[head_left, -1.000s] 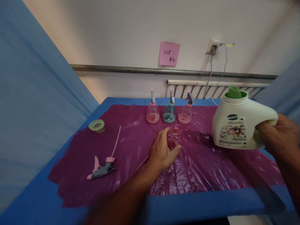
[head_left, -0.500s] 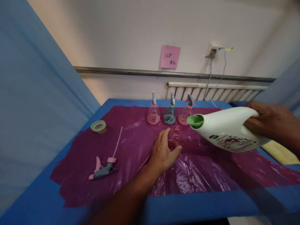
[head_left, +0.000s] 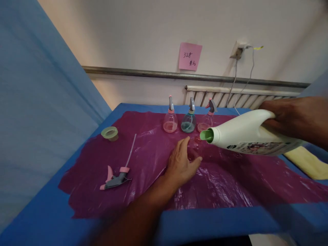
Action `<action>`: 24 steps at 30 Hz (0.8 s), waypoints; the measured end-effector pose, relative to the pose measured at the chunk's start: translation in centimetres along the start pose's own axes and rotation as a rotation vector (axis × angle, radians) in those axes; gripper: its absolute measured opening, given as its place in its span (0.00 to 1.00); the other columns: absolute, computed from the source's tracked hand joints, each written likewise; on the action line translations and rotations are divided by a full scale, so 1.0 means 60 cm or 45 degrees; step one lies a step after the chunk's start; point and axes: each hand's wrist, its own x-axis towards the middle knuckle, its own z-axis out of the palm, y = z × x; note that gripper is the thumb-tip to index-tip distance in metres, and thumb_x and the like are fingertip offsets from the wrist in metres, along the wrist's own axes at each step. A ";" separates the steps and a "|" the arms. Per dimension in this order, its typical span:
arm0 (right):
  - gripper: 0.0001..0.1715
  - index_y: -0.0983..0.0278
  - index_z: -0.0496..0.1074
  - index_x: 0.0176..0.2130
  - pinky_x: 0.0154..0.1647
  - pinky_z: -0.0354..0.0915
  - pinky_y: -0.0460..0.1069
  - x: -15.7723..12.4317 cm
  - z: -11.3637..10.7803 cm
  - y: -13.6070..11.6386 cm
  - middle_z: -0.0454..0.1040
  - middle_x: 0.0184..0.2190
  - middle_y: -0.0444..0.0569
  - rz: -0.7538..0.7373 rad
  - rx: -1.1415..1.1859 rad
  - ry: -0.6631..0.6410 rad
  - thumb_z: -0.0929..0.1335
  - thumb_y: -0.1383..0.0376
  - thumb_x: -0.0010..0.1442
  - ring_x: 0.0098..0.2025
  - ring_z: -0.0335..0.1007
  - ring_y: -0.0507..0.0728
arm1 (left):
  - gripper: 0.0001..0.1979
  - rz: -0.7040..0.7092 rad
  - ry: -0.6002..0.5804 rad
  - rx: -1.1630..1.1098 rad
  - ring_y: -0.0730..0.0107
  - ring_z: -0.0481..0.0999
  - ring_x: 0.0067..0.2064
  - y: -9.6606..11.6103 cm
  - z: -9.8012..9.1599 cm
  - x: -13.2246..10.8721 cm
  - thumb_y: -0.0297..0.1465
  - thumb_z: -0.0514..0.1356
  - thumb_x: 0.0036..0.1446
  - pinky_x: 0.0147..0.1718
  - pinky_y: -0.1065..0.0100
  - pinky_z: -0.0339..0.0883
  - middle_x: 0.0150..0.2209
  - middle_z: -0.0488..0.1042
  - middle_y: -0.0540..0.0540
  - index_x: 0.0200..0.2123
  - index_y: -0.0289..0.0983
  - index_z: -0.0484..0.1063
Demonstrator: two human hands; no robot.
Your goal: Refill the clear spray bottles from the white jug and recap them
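My left hand (head_left: 181, 163) curves its fingers and thumb around a clear pink spray bottle (head_left: 195, 147) that stands without its spray head. My right hand (head_left: 279, 116) is closed on the handle of a large white detergent jug (head_left: 246, 133), tipped to the left and almost level. The jug's green spout (head_left: 207, 135) hangs right at the small bottle's red-rimmed mouth. I cannot make out liquid leaving it. A grey and pink trigger spray head (head_left: 116, 179) with a thin tube lies to the left of my left hand.
Behind stand two pink spray bottles (head_left: 170, 122) and a blue one (head_left: 188, 123), each with liquid. A lidded tub (head_left: 110, 133) sits at left, a yellow cloth (head_left: 307, 162) at right. Purple plastic sheeting (head_left: 143, 147) covers the blue table (head_left: 205, 223); a curtain (head_left: 51, 102) hangs at left.
The jug has tipped further toward level, and its spout has come left and closer to the small bottle's mouth. My left hand stays around the bottle. The view has shifted slightly.
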 end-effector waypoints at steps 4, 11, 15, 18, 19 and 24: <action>0.18 0.55 0.72 0.34 0.27 0.48 0.52 0.005 -0.014 -0.003 0.75 0.26 0.50 -0.119 -0.030 0.070 0.60 0.49 0.57 0.25 0.65 0.61 | 0.44 -0.008 -0.012 0.003 0.39 0.71 0.76 0.005 -0.002 0.000 0.36 0.73 0.63 0.77 0.36 0.65 0.75 0.69 0.32 0.77 0.38 0.60; 0.19 0.55 0.71 0.34 0.28 0.42 0.52 0.011 -0.021 0.008 0.70 0.25 0.48 -0.188 -0.152 0.110 0.60 0.48 0.59 0.22 0.56 0.58 | 0.44 0.047 0.013 0.022 0.40 0.73 0.74 -0.002 0.003 0.000 0.35 0.73 0.63 0.75 0.37 0.67 0.73 0.71 0.33 0.77 0.39 0.59; 0.19 0.55 0.71 0.34 0.28 0.43 0.52 0.012 -0.021 0.012 0.69 0.25 0.48 -0.198 -0.180 0.146 0.59 0.48 0.60 0.23 0.56 0.58 | 0.45 0.047 0.010 0.032 0.40 0.73 0.74 -0.003 0.004 -0.001 0.36 0.73 0.63 0.75 0.37 0.68 0.73 0.70 0.32 0.77 0.38 0.59; 0.19 0.55 0.72 0.34 0.28 0.43 0.52 0.012 -0.022 0.012 0.69 0.25 0.48 -0.189 -0.152 0.152 0.60 0.47 0.59 0.23 0.55 0.58 | 0.44 0.055 0.010 0.027 0.40 0.73 0.74 -0.002 0.003 -0.001 0.36 0.73 0.63 0.75 0.37 0.68 0.73 0.70 0.33 0.77 0.39 0.59; 0.20 0.55 0.72 0.34 0.28 0.43 0.53 0.012 -0.022 0.012 0.69 0.25 0.48 -0.185 -0.148 0.153 0.60 0.46 0.59 0.23 0.55 0.57 | 0.44 0.059 0.010 0.024 0.40 0.73 0.74 -0.002 0.003 -0.001 0.35 0.73 0.63 0.75 0.37 0.68 0.73 0.70 0.33 0.77 0.39 0.59; 0.20 0.54 0.73 0.36 0.29 0.43 0.53 0.013 -0.022 0.017 0.76 0.29 0.50 -0.190 -0.137 0.145 0.61 0.46 0.59 0.25 0.59 0.59 | 0.44 0.062 0.018 0.004 0.40 0.73 0.74 -0.001 0.002 -0.003 0.35 0.73 0.63 0.75 0.37 0.68 0.74 0.70 0.35 0.77 0.42 0.59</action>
